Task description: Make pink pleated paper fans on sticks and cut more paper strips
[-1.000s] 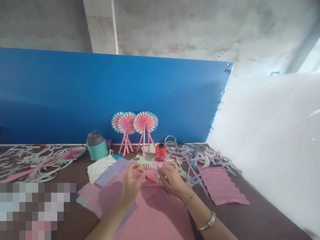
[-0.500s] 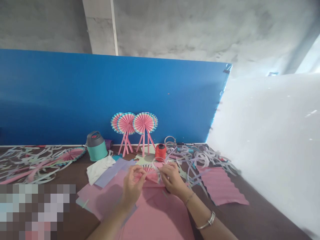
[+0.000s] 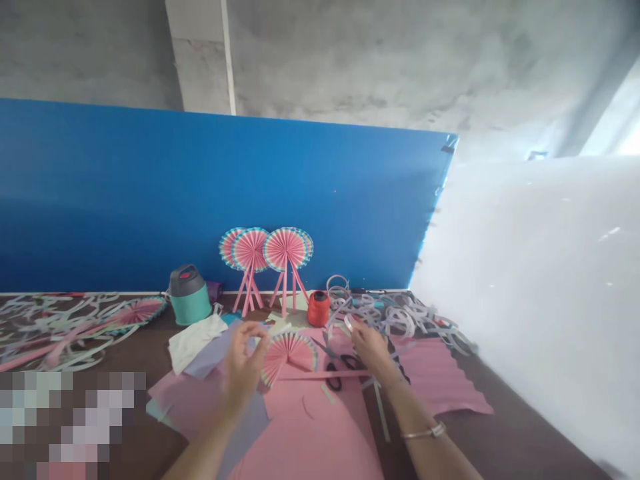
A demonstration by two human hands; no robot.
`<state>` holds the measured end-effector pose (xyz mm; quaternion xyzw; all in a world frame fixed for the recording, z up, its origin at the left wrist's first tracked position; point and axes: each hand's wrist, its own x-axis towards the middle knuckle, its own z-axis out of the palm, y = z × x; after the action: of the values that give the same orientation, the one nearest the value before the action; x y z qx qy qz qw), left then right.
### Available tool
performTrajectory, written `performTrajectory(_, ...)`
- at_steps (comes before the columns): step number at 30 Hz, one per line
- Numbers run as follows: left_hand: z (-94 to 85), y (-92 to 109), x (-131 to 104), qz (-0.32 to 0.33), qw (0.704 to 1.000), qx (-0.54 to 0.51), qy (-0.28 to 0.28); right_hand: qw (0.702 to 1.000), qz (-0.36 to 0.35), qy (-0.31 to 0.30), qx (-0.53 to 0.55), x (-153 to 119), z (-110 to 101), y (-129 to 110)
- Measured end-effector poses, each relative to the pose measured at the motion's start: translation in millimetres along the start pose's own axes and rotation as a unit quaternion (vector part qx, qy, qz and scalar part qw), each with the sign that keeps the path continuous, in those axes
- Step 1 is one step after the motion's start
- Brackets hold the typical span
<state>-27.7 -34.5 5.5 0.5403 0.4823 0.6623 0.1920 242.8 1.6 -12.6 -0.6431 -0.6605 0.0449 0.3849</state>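
Note:
A partly spread, pleated pink paper fan [image 3: 291, 352] with a striped rim lies on pink sheets [image 3: 320, 427]. A rolled pink paper stick [image 3: 325, 375] extends rightward from it. Just left of the fan is my left hand [image 3: 243, 365], raised with curved fingers apart and nothing visible in them. My right hand [image 3: 374, 352] is to the fan's right, fingertips closed on a pale curled strip [image 3: 349, 324]; its exact kind is hard to make out. Black-handled scissors [image 3: 334, 378] lie between the fan and my right hand, partly across the stick.
Finished round fans [image 3: 287, 249] lean on a blue partition [image 3: 150, 180]. A red thread spool [image 3: 319, 310] and a teal container [image 3: 190, 299] stand at the back. Tangled paper strips [image 3: 400, 317] lie right; more strips lie left. Pleated pink paper [image 3: 440, 377] is at right.
Both hands have moved away from the fan, left hand leftward and right hand rightward with the pale strip. The fan now lies released, and the scissors and stick have come into view.

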Motion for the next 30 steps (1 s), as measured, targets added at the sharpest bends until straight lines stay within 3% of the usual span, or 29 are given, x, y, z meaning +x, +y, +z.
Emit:
performTrajectory(2,4.5,0,-1,-0.035,0.997,-0.011,-0.064,0.999,0.0,0.029,-0.03,-3,2,0)
performTrajectory(4,10.3,2,-7,-0.048,0.992,-0.021,-0.113,0.995,-0.048,0.072,-0.05,-9,4,-12)
performTrajectory(7,16.7,6,-16,-0.048,0.983,-0.03,-0.172,0.973,-0.215,-0.01,0.08,-19,4,-41)
performTrajectory(9,18.7,7,-19,-0.046,0.977,-0.039,-0.203,0.956,-0.25,-0.057,0.143,-26,4,-58)
performTrajectory(13,20.4,9,-23,-0.033,0.974,-0.047,-0.22,0.948,-0.246,-0.118,0.164,-34,8,-73)
performTrajectory(17,21.2,5,-24,-0.024,0.975,0.006,-0.22,0.961,-0.236,-0.1,0.103,-33,10,-72)
performTrajectory(19,19.9,-1,-21,-0.004,0.98,0.068,-0.187,0.969,-0.229,-0.07,0.056,-32,9,-70)
performTrajectory(22,14.9,-10,-14,0.021,0.979,0.186,-0.084,0.977,-0.207,-0.039,0.002,-30,9,-66)
performTrajectory(23,13.0,-12,-12,0.042,0.97,0.221,-0.089,0.978,-0.203,-0.042,-0.006,-31,10,-65)
performTrajectory(26,10.0,-14,-9,0.094,0.931,0.302,-0.181,0.973,-0.222,-0.069,-0.018,-33,15,-65)
performTrajectory(30,13.7,-11,-12,0.079,0.883,0.386,-0.253,0.962,-0.247,-0.108,-0.035,-37,25,-69)
